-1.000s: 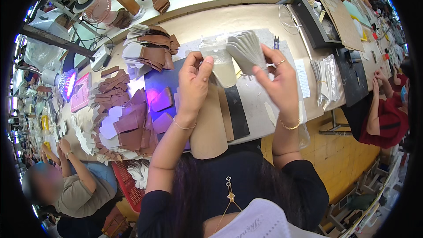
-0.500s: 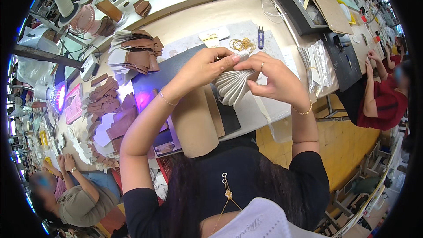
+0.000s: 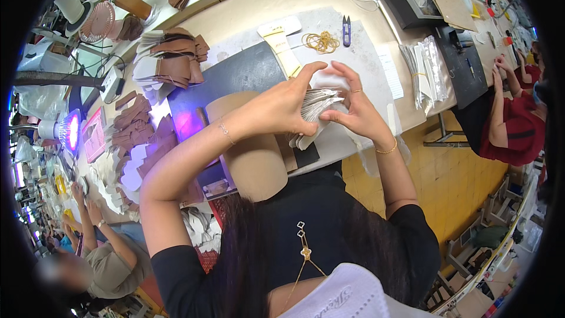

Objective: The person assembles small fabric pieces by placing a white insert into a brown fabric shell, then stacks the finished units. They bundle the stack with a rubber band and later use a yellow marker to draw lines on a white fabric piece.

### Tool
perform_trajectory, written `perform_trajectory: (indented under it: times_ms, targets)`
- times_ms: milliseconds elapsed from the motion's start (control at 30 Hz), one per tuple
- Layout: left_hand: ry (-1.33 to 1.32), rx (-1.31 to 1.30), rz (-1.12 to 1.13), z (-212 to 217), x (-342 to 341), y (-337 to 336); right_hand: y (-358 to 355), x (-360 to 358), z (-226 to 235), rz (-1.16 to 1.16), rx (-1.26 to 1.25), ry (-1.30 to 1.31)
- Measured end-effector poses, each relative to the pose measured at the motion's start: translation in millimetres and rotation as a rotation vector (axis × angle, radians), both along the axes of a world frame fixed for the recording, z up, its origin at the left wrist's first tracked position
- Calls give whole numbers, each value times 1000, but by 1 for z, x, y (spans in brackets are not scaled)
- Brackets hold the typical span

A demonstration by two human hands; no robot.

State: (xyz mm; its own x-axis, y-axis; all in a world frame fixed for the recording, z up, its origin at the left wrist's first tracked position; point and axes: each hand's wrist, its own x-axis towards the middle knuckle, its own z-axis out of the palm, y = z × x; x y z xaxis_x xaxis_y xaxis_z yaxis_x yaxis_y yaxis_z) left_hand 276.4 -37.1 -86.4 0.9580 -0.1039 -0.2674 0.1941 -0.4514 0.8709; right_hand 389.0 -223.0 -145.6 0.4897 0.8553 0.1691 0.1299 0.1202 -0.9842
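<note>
Between my hands stands a stack of thin whitish pieces (image 3: 318, 102), its layered edges facing me. My left hand (image 3: 283, 106) curls round its left side, thumb on the lower edges. On the other side my right hand (image 3: 356, 109) cups it, thumb against the edges and fingers arched over the far end. What the pieces are made of I cannot tell. Beyond the hands lie a pale yellowish strip (image 3: 281, 47), a heap of yellow rubber bands (image 3: 321, 42) and purple thread snips (image 3: 346, 31). A tan curved block (image 3: 254, 165) sits below my left forearm.
Bundles of brown and white cut pieces (image 3: 173, 62) lie at the left, with more brown pieces (image 3: 132, 121) near a lit lamp (image 3: 72, 131). A banded white bundle (image 3: 419, 76) and a black box (image 3: 406, 0) are at the right. Co-workers sit on both sides.
The fanned stack is now pressed closer together. My left hand has moved from its top to its left side, and my right fingers have opened out around its far end.
</note>
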Motion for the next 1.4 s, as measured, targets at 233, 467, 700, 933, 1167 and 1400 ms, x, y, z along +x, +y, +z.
perform_trajectory:
  times_ms: [233,467,700,933,1167,1400]
  targets:
    - [-232,406,12,1,-20,6,-15,22,-16,96,-201,72]
    - [-113,314,555,-6,-70,59,-22,71,-38,56,-434,-474]
    - [0,253,656,-8,-57,80,-21,74,-59,63,-461,-498]
    - [-152,155,687,20,43,191,-23,61,-76,-76,-416,-653]
    - [-181,183,738,-18,128,290,-17,54,-78,-197,-335,-791]
    - [-194,205,745,-55,144,324,-14,55,-77,-238,-306,-758]
